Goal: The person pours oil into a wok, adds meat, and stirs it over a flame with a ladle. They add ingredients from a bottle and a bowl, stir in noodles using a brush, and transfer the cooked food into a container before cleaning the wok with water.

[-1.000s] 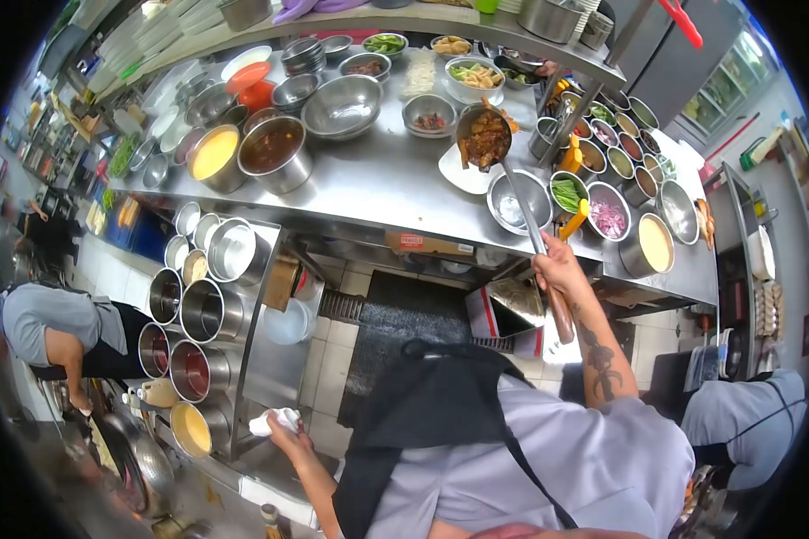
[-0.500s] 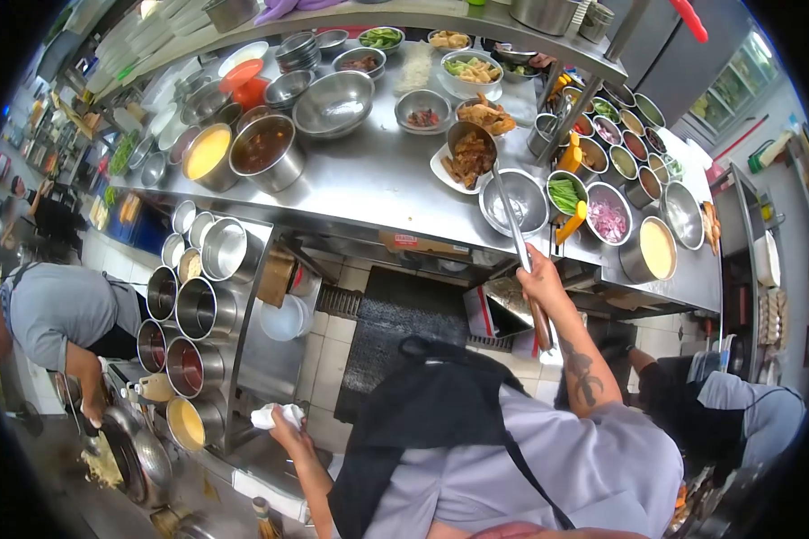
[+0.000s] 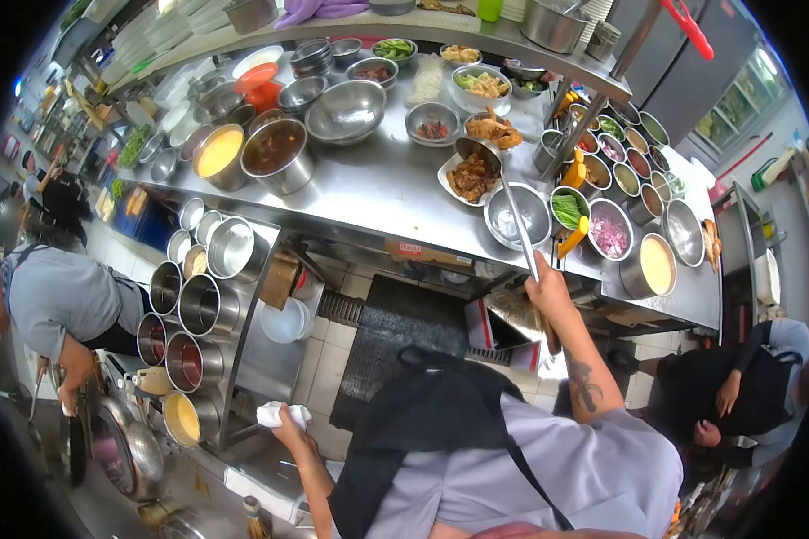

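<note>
Where a second ago the brown food was heaped in your ladle (image 3: pixel 518 218), most of it now lies on the white plate (image 3: pixel 445 186), with the ladle's head tipped over its far side. Half a second ago, that head still covered more of the plate and held a good share of the food (image 3: pixel 470 181). Whether metal touches food now, you cannot tell from this view.

The ladle's long axis runs from your right hand (image 3: pixel 548 286) up and a little left, away from you — head toward the far side of the table (image 3: pixel 368 198), wooden end back toward your body, beyond the table's near edge. Its shaft crosses over a shiny metal bowl (image 3: pixel 536 213) standing just beside the plate. Your right fingers are closed around the handle, near the table's front edge.

Your left hand (image 3: pixel 294 437) stays low, well apart from the table, its fingers wrapped on a white cloth (image 3: pixel 283 415).

Just behind the ladle's head sits a fried piece (image 3: pixel 494 131); to the right of the metal bowl stand green vegetables (image 3: pixel 566 209) and chopped red onion (image 3: pixel 609 235). Over on your right, the person in a dark apron (image 3: pixel 692 386) — stooped a second ago — now shows both hands in front.
</note>
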Available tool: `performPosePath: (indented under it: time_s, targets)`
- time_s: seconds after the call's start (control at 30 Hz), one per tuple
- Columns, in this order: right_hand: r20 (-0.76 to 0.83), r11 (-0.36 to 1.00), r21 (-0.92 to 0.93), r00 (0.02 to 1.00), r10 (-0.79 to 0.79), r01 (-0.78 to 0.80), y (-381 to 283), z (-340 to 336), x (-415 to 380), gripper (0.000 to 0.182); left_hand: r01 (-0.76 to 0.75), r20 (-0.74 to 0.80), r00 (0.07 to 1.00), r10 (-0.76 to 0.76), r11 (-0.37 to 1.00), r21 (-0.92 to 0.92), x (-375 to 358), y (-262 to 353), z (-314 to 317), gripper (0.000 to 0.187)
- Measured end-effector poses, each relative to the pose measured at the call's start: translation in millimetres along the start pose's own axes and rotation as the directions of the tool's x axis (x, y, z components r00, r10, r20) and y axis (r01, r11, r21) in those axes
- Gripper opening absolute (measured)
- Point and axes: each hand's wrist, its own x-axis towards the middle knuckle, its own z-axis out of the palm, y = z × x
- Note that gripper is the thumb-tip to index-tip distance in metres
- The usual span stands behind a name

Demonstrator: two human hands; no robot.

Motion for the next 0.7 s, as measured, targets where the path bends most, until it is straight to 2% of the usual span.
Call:
performPosePath:
  time_s: [0.1, 0.17, 0.2, 0.33, 0.53, 0.6, 0.7]
  targets:
    - [-0.015, 0.996, 0.089, 1.000, -0.014, 0.016, 4, -5, -3, 0.060, -0.004, 0.003, 1.000, 0.004, 1.000, 0.017, 3, -4, 0, 0.030]
    - [-0.061, 0.995, -0.012, 0.993, -0.102, 0.101, 5, -4, -5, 0.061, -0.020, 0.033, 0.999, 0.019, 1.000, 0.012, 5, -6, -1, 0.035]
    - [0.000, 1.000, 0.010, 1.000, -0.024, 0.024, -5, -12, -6, 0.060, -0.021, 0.040, 0.999, 0.021, 1.000, 0.012, 7, -10, -2, 0.035]
    - [-0.076, 0.995, -0.058, 0.993, -0.088, 0.084, 2, -8, -6, 0.060, -0.050, 0.074, 0.996, 0.046, 0.998, 0.047, 13, -15, 2, 0.046]
    - [0.015, 0.999, 0.015, 0.999, -0.039, 0.038, -6, -17, -6, 0.060, -0.077, 0.158, 0.986, 0.053, 0.985, 0.154, -6, -1, 27, 0.053]
    - [-0.034, 0.993, -0.079, 0.995, -0.091, 0.088, -10, -14, -8, 0.059, -0.107, 0.178, 0.981, 0.075, 0.978, 0.178, -8, 2, 34, 0.053]
    - [-0.031, 0.987, -0.123, 0.994, -0.107, 0.103, -13, -29, -12, 0.058, -0.144, 0.206, 0.972, 0.110, 0.976, 0.160, -6, 3, 38, 0.053]
